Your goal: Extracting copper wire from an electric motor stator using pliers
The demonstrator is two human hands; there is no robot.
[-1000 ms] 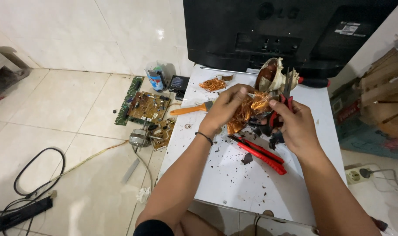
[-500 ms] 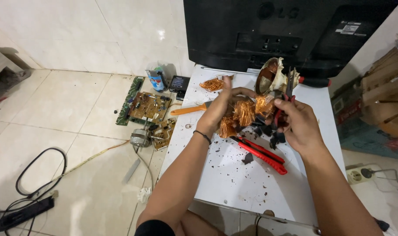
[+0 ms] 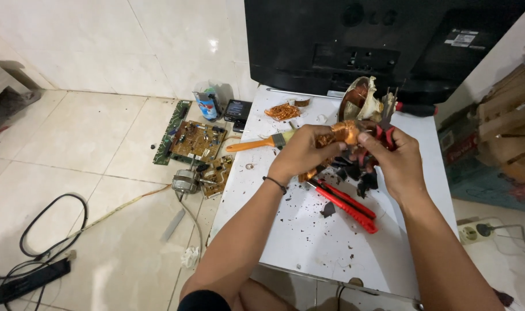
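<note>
Over the middle of the white table [image 3: 308,242], both hands now meet on the bundle of copper winding [image 3: 346,133], which sits raised off the surface between them, just in front of the stripped motor housing [image 3: 360,103]. A second ago the left hand [image 3: 301,154] lay flatter across a wider orange mass; since then it has curled in, and the copper shows as a tighter clump near the fingertips, so the wire looks to be gathered or pulled loose rather than left lying. The left hand is clenched around the near side of the winding. The right hand [image 3: 396,164] pinches the far side while also grasping red-handled pliers [image 3: 385,124], whose tips stand upright above the knuckles. Below the hands lie a red utility knife [image 3: 346,204] and black flakes of debris. An orange-handled brush [image 3: 256,144] rests to the left, a small heap of copper scraps [image 3: 283,111] sits behind, and circuit boards [image 3: 196,141] lie on the floor.
</note>
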